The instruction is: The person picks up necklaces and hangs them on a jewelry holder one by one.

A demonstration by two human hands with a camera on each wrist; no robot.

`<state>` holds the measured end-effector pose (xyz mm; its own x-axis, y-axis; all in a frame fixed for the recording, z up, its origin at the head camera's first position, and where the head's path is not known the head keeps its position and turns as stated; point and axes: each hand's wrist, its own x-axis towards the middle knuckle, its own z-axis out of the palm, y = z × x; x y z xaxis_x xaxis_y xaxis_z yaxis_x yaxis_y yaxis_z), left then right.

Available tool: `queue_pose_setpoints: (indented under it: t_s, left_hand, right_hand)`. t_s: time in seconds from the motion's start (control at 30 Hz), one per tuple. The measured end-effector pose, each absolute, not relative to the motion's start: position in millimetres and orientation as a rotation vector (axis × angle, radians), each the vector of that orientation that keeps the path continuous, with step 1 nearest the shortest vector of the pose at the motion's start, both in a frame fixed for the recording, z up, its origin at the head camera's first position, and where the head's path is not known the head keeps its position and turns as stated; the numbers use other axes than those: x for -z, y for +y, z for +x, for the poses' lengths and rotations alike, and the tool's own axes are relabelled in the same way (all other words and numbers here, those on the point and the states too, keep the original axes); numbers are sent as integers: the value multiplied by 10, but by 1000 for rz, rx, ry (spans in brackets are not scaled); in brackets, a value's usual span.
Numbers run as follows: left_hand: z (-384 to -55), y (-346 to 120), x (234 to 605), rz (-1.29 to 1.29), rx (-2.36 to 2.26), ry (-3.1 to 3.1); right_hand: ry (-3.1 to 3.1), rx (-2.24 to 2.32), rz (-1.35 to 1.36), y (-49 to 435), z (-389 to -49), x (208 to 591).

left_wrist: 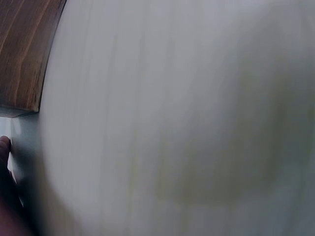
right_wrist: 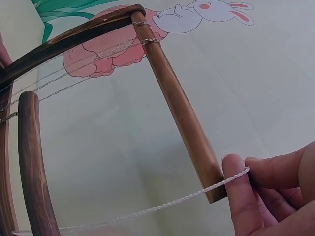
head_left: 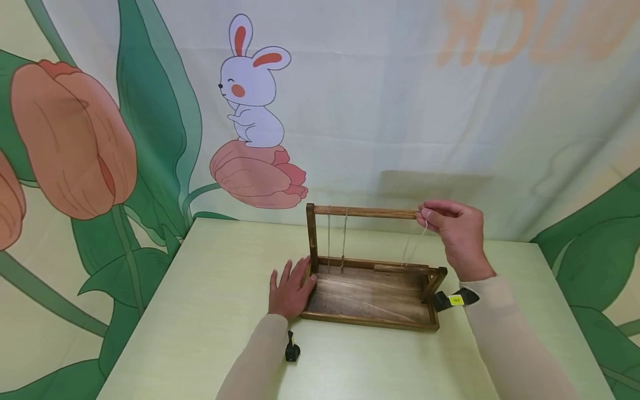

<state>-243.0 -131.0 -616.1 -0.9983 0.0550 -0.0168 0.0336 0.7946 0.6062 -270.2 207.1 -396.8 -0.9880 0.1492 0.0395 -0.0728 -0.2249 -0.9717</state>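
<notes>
A dark wooden jewelry stand [head_left: 370,300] has a tray base, a tall left post [head_left: 312,233] and a top bar [head_left: 370,212]. The bar's right end is free. Two thin necklaces [head_left: 345,236] hang from it near the left post. My right hand [head_left: 457,233], at the bar's free end, pinches a white twisted necklace [right_wrist: 167,204] between thumb and forefinger. Its strands slant down toward the tray's back edge. My left hand [head_left: 290,291] rests against the stand's left side, fingers spread. The left wrist view shows mostly tabletop and a wooden corner [left_wrist: 24,54].
The stand sits on a pale table [head_left: 200,333] near its back edge. Behind hangs a printed curtain [head_left: 360,111] with a rabbit and tulips. A short right post [head_left: 432,284] rises at the tray's right end, near my wrist camera [head_left: 452,300].
</notes>
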Motion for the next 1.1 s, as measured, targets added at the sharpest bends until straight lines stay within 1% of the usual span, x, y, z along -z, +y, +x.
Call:
queue_pose_setpoints:
  t_s: [0.23, 0.67, 1.1]
  left_hand:
    - [-2447, -1316, 6218, 70, -991, 2949]
    - [-2426, -1302, 6159, 73, -985, 2946]
    - [-2438, -1312, 6200, 70, -996, 2946]
  right_hand:
    - [-1854, -2333, -65, 2014, -2686, 3980]
    - [-1840, -2309, -41, 1889, -2712, 4020]
    - [-1862, -2320, -6, 1759, -2744, 4030]
